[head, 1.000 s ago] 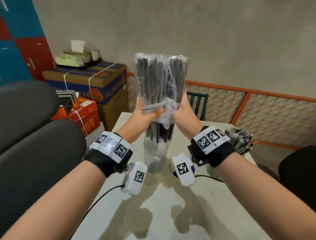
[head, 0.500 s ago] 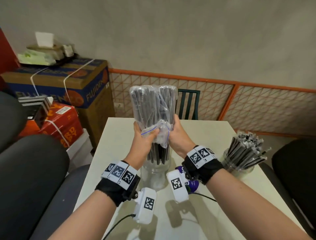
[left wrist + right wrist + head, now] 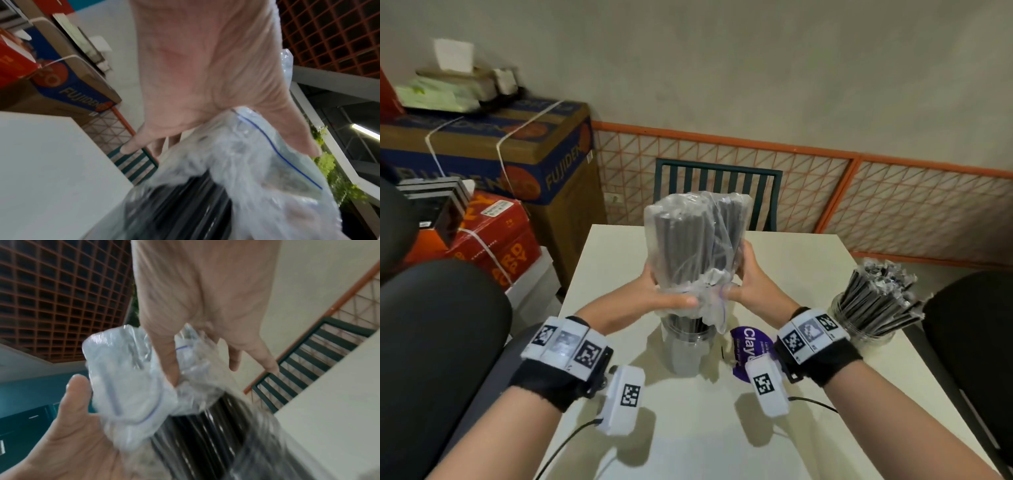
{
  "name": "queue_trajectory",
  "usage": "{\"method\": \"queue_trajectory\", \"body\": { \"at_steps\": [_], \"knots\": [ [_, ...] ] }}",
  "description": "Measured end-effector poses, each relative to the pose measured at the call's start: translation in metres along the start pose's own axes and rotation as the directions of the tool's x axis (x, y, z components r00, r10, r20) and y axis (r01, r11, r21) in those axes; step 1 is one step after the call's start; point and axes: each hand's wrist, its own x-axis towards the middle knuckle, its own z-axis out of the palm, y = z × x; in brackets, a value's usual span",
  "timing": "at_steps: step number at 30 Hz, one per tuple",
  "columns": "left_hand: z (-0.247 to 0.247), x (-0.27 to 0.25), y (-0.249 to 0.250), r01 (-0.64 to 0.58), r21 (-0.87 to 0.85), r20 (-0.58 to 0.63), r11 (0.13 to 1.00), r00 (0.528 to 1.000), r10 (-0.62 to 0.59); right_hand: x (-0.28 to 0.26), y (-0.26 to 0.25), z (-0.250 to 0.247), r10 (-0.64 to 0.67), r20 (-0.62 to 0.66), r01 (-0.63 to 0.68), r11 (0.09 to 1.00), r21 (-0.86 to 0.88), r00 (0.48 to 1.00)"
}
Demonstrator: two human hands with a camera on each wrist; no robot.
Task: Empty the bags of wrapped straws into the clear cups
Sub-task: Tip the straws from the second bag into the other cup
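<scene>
I count one bag [image 3: 697,240] of straws in my two hands, left hand [image 3: 667,294] and right hand [image 3: 751,281]. Two clear cups stand on the one table [image 3: 808,260]: one cup [image 3: 686,349] under the bag, a second cup [image 3: 866,325] full of straws at my right. One purple packet [image 3: 744,346] lies between them. Two cardboard boxes, a blue box [image 3: 482,154] and a red box [image 3: 493,240], and one green chair [image 3: 717,181].
</scene>
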Motion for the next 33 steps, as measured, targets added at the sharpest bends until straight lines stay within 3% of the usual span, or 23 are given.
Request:
{"method": "queue_trajectory", "body": {
  "at_steps": [5, 8, 11, 14, 18, 21, 26, 30, 32, 33],
  "knots": [
    [-0.002, -0.013, 0.032, -0.122, 0.018, -0.082, 0.992, 0.989, 0.123, -0.012, -0.014, -0.008, -0.003, 0.1, 0.01, 0.997, -0.07, 0.995],
    [-0.001, -0.016, 0.042, -0.177, 0.084, -0.143, 0.981, 0.972, 0.188, -0.016, -0.02, -0.01, -0.038, 0.062, 0.043, 0.996, -0.081, 0.997],
    [0.004, -0.021, 0.048, -0.184, 0.098, -0.126, 0.978, 0.973, 0.195, -0.018, -0.022, -0.008, -0.064, 0.074, 0.072, 0.991, -0.111, 0.995],
    [0.01, -0.022, 0.049, -0.254, 0.064, -0.227, 0.965, 0.938, 0.262, -0.021, -0.025, -0.008, -0.122, 0.028, 0.125, 0.983, -0.136, 0.992],
    [0.015, -0.026, 0.055, -0.285, 0.049, -0.265, 0.957, 0.92, 0.288, -0.024, -0.034, -0.011, -0.15, 0.035, 0.154, 0.975, -0.162, 0.988],
    [0.013, -0.029, 0.064, -0.3, 0.131, -0.348, 0.945, 0.878, 0.327, -0.022, -0.039, -0.013, -0.207, -0.015, 0.2, 0.96, -0.198, 0.978],
    [0.014, -0.028, 0.069, -0.261, 0.232, -0.307, 0.937, 0.894, 0.325, -0.024, -0.051, -0.012, -0.244, -0.004, 0.237, 0.946, -0.221, 0.97],
    [0.007, -0.03, 0.096, -0.316, 0.306, -0.461, 0.898, 0.776, 0.43, -0.034, -0.085, -0.018, -0.433, -0.136, 0.415, 0.898, -0.146, 0.891],
    [0.01, -0.036, 0.113, -0.384, 0.304, -0.502, 0.872, 0.714, 0.489, -0.046, -0.101, -0.023, -0.56, -0.211, 0.511, 0.824, -0.244, 0.801],
    [0.013, -0.039, 0.121, -0.415, 0.288, -0.513, 0.863, 0.694, 0.505, -0.056, -0.107, -0.027, -0.611, -0.187, 0.53, 0.774, -0.348, 0.769]
  ]
}}
